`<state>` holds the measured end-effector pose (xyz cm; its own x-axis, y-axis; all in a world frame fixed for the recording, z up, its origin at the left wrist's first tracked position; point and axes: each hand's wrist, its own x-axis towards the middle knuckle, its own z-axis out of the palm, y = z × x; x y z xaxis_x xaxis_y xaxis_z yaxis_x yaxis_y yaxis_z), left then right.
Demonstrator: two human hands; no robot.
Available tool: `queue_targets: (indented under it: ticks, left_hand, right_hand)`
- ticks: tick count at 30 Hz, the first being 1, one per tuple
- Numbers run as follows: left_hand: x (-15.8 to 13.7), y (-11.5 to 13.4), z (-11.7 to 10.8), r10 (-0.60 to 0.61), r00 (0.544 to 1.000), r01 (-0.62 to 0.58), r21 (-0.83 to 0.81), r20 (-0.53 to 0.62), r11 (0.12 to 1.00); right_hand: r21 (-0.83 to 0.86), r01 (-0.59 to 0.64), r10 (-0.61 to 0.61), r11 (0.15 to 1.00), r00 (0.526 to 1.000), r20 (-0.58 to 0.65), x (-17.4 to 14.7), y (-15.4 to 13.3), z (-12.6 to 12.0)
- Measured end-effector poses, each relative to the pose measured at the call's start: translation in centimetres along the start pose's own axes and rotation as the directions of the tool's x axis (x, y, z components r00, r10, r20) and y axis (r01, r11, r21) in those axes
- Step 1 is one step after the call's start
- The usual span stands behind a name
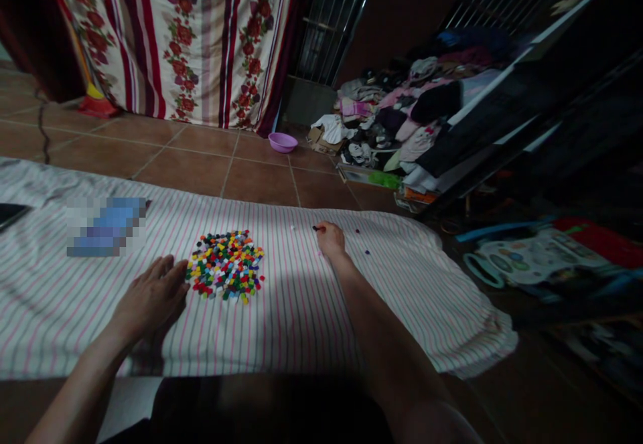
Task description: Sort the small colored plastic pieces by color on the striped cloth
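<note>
A pile of small colourful cubes (226, 266) lies on a striped cloth (296, 323). My left hand (155, 290) rests on the cloth at the pile's left edge, fingers stretched out, fingertips close to the outermost cubes. To the right of the pile, my right hand (331, 238) pinches a small dark cube (316, 228) between thumb and finger, low over the cloth. Around it lie single pieces: a white cube (293, 228), a dark red cube (358, 231) and a dark blue cube (367, 252). A pink piece (320, 253) shows just below the hand.
A blurred-out blue rectangular object (108, 226) lies left of the pile, and a dark flat object (13, 214) at the cloth's left edge. Beyond are a purple bowl (282, 142) on the tiled floor, a floral curtain (201, 42) and a heap of clothes (396, 109).
</note>
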<state>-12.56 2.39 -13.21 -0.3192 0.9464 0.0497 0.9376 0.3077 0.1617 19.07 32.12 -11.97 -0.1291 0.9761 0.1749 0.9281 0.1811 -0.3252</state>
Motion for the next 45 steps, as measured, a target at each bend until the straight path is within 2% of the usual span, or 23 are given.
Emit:
queue_targets:
  ticks: [8, 13, 18, 22, 25, 29, 33, 37, 45]
  left_hand:
    - [0.2, -0.3, 0.4, 0.001, 1.0, -0.001, -0.008, -0.003, 1.0]
    - [0.2, -0.3, 0.5, -0.007, 1.0, 0.007, 0.026, -0.013, 1.0]
    - [0.1, 0.0, 0.0, 0.014, 1.0, -0.014, 0.041, -0.004, 0.999]
    - [-0.1, 0.3, 0.1, 0.01, 1.0, -0.009, 0.049, -0.012, 0.999]
    - [-0.3, 0.4, 0.5, -0.008, 0.998, 0.011, 0.04, -0.055, 0.999]
    - [-0.8, 1.1, 0.5, -0.05, 0.991, 0.053, 0.018, -0.127, 0.998]
    - [-1.5, 2.6, 0.0, -0.141, 0.956, 0.153, 0.025, -0.255, 0.988]
    - [-2.2, 4.1, -0.4, -0.251, 0.903, 0.274, 0.019, -0.348, 0.961]
    - [-3.3, 5.3, -1.1, -0.293, 0.866, 0.303, -0.041, -0.406, 0.952]
  right_hand:
    - [0.049, -0.004, 0.004, 0.999, 1.0, -0.011, -0.2, 0.3, -0.4]
    - [0.113, 0.013, -0.004, 0.994, 0.997, -0.08, -1.2, 0.0, -0.9]
    - [0.265, 0.186, -0.164, 0.946, 0.981, -0.103, -4.1, -1.5, -1.0]
    - [0.437, 0.275, -0.302, 0.856, 0.953, -0.006, -7.7, -3.4, -0.9]
    - [0.516, 0.326, -0.422, 0.792, 0.903, 0.078, -10.5, -5.0, -0.6]
    - [0.526, 0.388, -0.52, 0.757, 0.845, 0.126, -13.2, -6.7, 0.1]
    - [0.46, 0.455, -0.563, 0.763, 0.817, 0.125, -14.4, -7.4, 0.9]
    - [0.431, 0.454, -0.55, 0.779, 0.826, 0.124, -15.0, -7.4, 1.3]
    - [0.402, 0.405, -0.471, 0.822, 0.879, 0.077, -16.1, -7.6, 1.6]
